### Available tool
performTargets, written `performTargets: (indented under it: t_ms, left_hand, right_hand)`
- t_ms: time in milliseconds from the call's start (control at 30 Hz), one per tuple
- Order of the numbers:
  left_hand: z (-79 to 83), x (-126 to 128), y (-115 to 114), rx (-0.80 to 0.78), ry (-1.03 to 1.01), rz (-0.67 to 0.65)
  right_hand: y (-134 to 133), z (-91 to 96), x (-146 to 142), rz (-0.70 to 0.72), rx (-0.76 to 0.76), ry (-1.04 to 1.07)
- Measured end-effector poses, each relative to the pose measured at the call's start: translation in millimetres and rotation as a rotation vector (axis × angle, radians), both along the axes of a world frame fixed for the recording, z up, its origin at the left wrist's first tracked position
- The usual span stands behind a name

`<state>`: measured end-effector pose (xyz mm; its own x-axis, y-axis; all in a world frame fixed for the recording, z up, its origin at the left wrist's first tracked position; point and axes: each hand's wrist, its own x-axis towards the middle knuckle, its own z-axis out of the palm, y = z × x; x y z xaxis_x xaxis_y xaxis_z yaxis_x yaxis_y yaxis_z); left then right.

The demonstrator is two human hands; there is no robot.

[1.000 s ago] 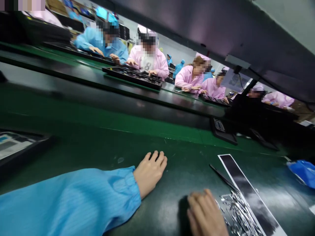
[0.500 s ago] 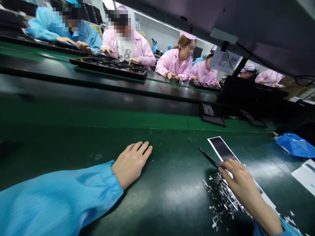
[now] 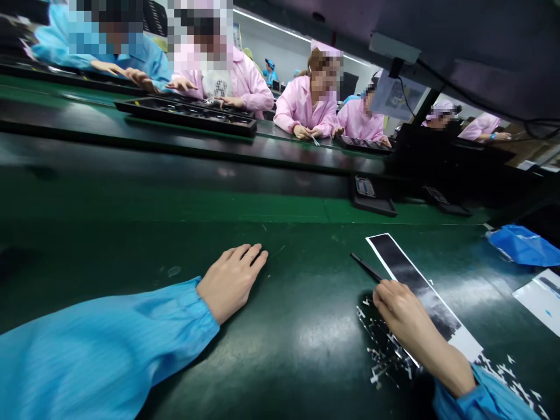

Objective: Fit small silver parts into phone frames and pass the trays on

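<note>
My left hand (image 3: pixel 231 283) rests palm down on the dark green bench mat (image 3: pixel 306 373), holding nothing, its fingers slightly apart. My right hand (image 3: pixel 398 309) lies curled at the near edge of a long black-and-white strip (image 3: pixel 413 280). Its fingers close over the end of a slim black tool (image 3: pixel 365 267), and the tool's other end is hidden under them. A spill of small silvery metal pieces (image 3: pixel 385 353) lies just below my right hand, with more (image 3: pixel 507 370) near my right sleeve (image 3: pixel 485 399).
A crumpled blue plastic bag (image 3: pixel 522 245) and a white sheet (image 3: pixel 540 294) lie at the right. A black tray (image 3: pixel 371 195) sits beyond the mat. Co-workers in pink and blue smocks work at a far bench with long black trays (image 3: pixel 186 114). A dark overhead housing (image 3: pixel 437 35) crosses the top.
My right hand has moved up from beside the metal pieces onto the strip and the tool's end. The view has turned and levelled. My left hand has stayed on the mat.
</note>
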<state>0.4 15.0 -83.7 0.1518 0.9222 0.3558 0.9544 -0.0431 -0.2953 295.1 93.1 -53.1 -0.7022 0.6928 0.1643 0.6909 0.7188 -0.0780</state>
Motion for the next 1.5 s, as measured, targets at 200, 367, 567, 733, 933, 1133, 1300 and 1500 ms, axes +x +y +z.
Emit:
performTargets:
  t_ms: [200, 367, 567, 733, 933, 1133, 1300, 1500]
  left_hand:
    - [-1.5, 0, 0, -0.016, -0.023, 0.013]
    - [-0.7, 2, -1, -0.037, -0.056, 0.017]
    - [0.3, 0, 0, -0.046, -0.151, 0.004]
    - [8.0, 10, 0, -0.037, -0.327, -0.040]
    - [37.4, 81, -10, -0.179, -0.954, -0.203]
    - [44.1, 118, -5, -0.452, -1.456, -0.203]
    - [40.5, 114, -5, -0.489, -1.542, -0.215]
    - [47.4, 113, -3, -0.438, -1.442, -0.269]
  right_hand:
    - [-4, 3.4, -1, 0.027, -0.063, 0.063]
    - [-3, -5.3, -7, 0.002, -0.078, 0.134]
    - [-8, 7.2, -11, -0.057, -0.131, 0.369]
    - [-20, 25.7, -12, -0.114, -0.332, 0.606]
    - [-38, 18.0, -27, -0.141, -0.627, 0.787]
    - [-53, 10.5, -38, -0.041, -0.726, 0.876]
    - [-49, 3.3, -37, -0.009, -0.681, 0.960]
    - [-44, -4.0, -37, -0.041, -0.566, 1.036]
